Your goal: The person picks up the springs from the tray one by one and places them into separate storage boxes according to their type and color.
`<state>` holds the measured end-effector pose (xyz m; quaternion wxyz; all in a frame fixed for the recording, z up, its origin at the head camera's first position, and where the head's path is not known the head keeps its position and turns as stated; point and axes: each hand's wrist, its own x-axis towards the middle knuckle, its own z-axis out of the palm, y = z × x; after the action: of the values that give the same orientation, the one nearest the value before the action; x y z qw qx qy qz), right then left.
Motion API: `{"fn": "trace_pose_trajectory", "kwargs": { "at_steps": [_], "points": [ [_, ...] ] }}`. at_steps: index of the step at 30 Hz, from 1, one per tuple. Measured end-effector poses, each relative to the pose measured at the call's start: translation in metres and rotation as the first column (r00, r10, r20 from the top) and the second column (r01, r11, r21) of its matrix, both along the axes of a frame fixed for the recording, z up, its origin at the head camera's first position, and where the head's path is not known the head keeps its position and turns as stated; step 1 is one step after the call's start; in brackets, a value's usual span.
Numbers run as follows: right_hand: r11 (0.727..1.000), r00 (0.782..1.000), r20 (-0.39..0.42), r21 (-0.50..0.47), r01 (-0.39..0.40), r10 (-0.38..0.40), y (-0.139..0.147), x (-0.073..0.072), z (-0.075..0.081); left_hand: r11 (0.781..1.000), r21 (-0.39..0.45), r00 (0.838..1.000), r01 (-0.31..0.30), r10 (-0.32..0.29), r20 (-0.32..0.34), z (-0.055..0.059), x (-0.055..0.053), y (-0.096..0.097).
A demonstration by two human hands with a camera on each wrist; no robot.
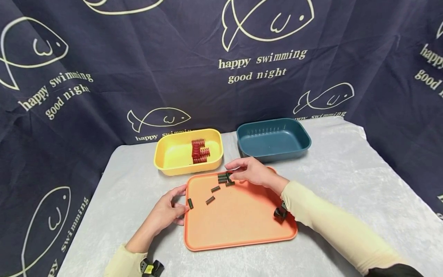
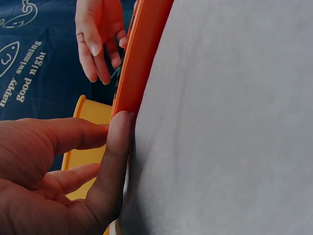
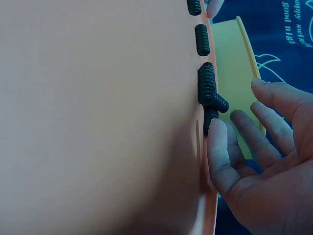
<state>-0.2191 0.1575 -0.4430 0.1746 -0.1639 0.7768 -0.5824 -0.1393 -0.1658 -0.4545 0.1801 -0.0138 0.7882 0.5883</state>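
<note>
Leftmost spring [image 1: 190,204] pointing away, cluster [image 1: 222,178] seemingly mostly crosswise

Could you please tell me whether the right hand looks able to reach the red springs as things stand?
Probably yes: the right hand is close to the yellow bin, which has no lid, though it would have to clear the rim to get at the red springs.

Small dk springs [image 1: 210,200] on orange tray [image 1: 238,219]: 3 spaced apart twd L, rest bunched nr far rim.
</note>
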Motion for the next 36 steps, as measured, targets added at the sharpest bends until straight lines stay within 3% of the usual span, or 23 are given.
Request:
{"fn": "trace_pose_trajectory", "kwargs": {
  "at_steps": [7, 20, 29, 36],
  "points": [
    [0.999, 0.998, -0.054, 0.017, -0.028, 0.029, 0.000, 0.006, 0.001, 1.000, 0.003, 1.000, 0.000, 0.000, 0.000, 0.000, 0.000, 0.001],
    [0.991, 0.986, -0.155, 0.114, 0.072, -0.053, 0.012, 0.002, -0.006, 1.000, 0.016, 1.000, 0.002, -0.002, 0.000, -0.002, 0.000, -0.001],
    [0.978, 0.969, -0.246, 0.191, 0.085, -0.036, 0.012, 0.005, -0.009, 1.000, 0.011, 1.000, 0.010, -0.010, -0.005, 0.000, -0.001, -0.002],
    [0.952, 0.950, -0.307, 0.270, 0.143, -0.056, 0.006, 0.006, -0.010, 1.000, 0.006, 1.000, 0.003, -0.003, -0.001, -0.001, 0.000, -0.001]
  ]
}}
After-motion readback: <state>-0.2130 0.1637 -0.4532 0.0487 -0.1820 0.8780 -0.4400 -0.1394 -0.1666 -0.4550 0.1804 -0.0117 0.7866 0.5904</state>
